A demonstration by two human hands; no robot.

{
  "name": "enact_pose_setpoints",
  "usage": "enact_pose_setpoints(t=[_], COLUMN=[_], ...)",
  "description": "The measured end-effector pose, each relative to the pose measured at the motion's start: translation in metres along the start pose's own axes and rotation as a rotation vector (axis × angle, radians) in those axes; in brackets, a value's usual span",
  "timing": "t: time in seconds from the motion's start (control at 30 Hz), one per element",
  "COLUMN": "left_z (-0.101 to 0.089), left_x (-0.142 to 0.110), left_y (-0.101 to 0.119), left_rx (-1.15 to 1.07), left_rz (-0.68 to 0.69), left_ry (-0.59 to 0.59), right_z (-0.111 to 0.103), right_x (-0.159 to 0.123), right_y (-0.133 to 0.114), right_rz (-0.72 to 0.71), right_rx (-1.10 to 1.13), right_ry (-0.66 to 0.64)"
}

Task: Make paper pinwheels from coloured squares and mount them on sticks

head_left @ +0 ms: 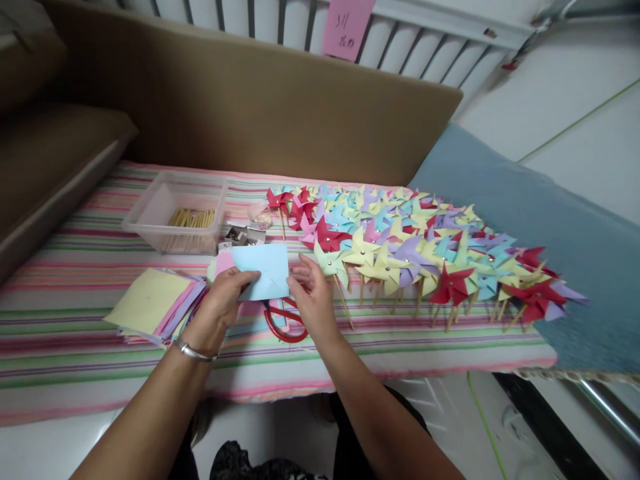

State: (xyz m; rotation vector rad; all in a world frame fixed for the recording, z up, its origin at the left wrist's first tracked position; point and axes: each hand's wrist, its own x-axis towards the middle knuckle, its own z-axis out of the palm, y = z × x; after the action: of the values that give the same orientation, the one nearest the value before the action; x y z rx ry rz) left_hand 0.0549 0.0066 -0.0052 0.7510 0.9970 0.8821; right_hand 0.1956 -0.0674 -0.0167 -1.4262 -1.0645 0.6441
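Forearms come up from the bottom edge, left forearm [150, 400] angled inward to the right, right forearm [370, 393] angled inward to the left, silver bracelet [195, 353] on the left wrist. Left hand [227, 293] is bent over the light blue paper [267, 270], thumb on top, clamping its left side. Right hand [313, 293] is at the paper's right edge, fingers loosely curled, thumb tip at the edge; a bit blurry there, so cannot tell whether it is pinching. Paper is between the hands, raised over red-handled scissors [285, 335] and more colored sheets. Striped cloth [75, 293] covers the work surface, mostly pink, green and white. Paper stack [150, 303], pale yellow on top, lies left of the left hand, edges uneven. Behind it, clear plastic bin [145, 230] holds short wooden sticks [190, 220]. Small open box [245, 235] with metal bits and round clear container [260, 217] are right of the bin. Many pinwheels [385, 263] on sticks, red, yellow, blue, purple, green and pink, are crowded on the right. Brown board [250, 100] leans along the back, white slatted rail [295, 27] behind it with pink note [349, 27], handwriting on it. Blue covering [575, 267] at far right, white floor [270, 427] below.
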Motion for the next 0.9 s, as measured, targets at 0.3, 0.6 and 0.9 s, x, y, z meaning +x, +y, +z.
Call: enact_pose_setpoints(t=[0.3, 0.6, 0.9], left_z=[-0.01, -0.017, -0.021], left_x=[-0.005, -0.006, -0.002], left_y=[0.018, 0.019, 0.011], left_rx=[0.017, 0.135, 0.209], left_rz=[0.021, 0.067, 0.098], left_ry=[0.048, 0.078, 0.08], right_z=[0.007, 0.009, 0.007], right_x=[-0.014, -0.009, -0.011], right_y=[0.0, 0.0, -0.004], right_rz=[-0.578, -0.637, -0.567], right_rx=[-0.649, -0.569, -0.563], right_ry=[-0.163, -0.157, -0.211])
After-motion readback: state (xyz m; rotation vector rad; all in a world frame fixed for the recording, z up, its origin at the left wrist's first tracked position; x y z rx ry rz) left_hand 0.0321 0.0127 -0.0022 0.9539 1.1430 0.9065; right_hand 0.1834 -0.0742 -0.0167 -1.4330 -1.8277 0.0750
